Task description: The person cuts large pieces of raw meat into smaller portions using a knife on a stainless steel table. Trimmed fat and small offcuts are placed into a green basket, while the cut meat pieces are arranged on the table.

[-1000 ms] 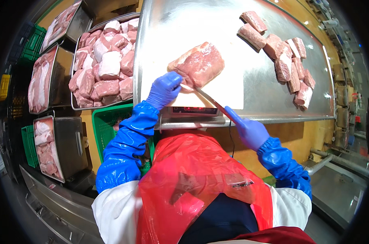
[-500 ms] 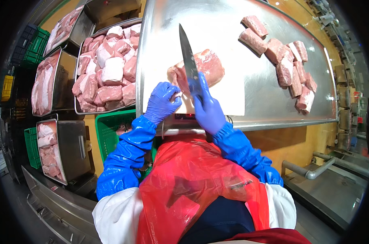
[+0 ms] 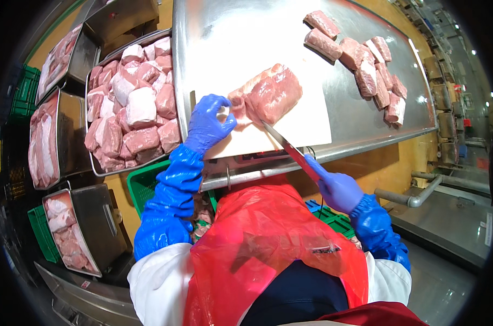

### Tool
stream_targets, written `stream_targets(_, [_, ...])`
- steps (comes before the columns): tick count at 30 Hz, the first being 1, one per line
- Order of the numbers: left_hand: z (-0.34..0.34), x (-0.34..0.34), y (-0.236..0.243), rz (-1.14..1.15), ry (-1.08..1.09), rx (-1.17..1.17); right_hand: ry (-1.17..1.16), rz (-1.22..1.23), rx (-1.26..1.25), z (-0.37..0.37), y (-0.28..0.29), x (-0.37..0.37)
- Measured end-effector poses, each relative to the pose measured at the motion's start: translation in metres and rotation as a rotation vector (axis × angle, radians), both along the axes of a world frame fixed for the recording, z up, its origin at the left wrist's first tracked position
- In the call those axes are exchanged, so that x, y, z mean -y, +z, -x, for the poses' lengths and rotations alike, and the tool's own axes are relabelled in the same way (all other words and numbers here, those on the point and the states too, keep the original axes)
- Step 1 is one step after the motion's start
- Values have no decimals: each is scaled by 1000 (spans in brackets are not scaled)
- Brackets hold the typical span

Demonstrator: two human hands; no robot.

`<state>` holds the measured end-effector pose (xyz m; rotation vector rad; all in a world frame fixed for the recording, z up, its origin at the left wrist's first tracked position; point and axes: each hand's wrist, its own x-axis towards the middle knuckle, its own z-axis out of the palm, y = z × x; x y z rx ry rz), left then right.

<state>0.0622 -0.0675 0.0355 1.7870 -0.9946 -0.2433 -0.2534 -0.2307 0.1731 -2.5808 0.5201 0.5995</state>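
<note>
A slab of raw pink meat [image 3: 273,92] lies on a white cutting board [image 3: 306,130], with a thinner flap at its left end. My left hand [image 3: 208,122], in a blue glove, is curled closed beside that flap; what it pinches, if anything, is too small to make out. My right hand [image 3: 336,187], also gloved, grips a long knife [image 3: 290,145] below the board's right part. The blade points up and left, its tip at the slab's lower edge.
Several cut meat pieces [image 3: 366,76] lie on the steel table [image 3: 398,114]. At left stand a large tray of meat chunks [image 3: 137,98] and more trays [image 3: 83,239]. Green crates [image 3: 143,190] sit below the table. Pipes [image 3: 420,198] run at lower right.
Half a second ago the knife pointed upward over the slab; my right hand has since moved down and right, angling the blade low to the meat. My left hand stays beside the flap, closed.
</note>
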Motion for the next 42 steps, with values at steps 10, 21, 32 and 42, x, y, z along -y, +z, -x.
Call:
stream_targets(10, [52, 39, 2, -50, -12, 201, -645, -763, 857, -153, -90, 53])
stream_targets(21, [132, 26, -6, -329, 444, 480, 371, -142, 521, -132, -75, 66])
stream_targets(32, [52, -13, -14, -419, 367, 463, 436, 38, -32, -13, -19, 150])
stream_targets(42, [59, 0, -8, -212, 140, 495, -195, -470, 570, -185, -67, -2])
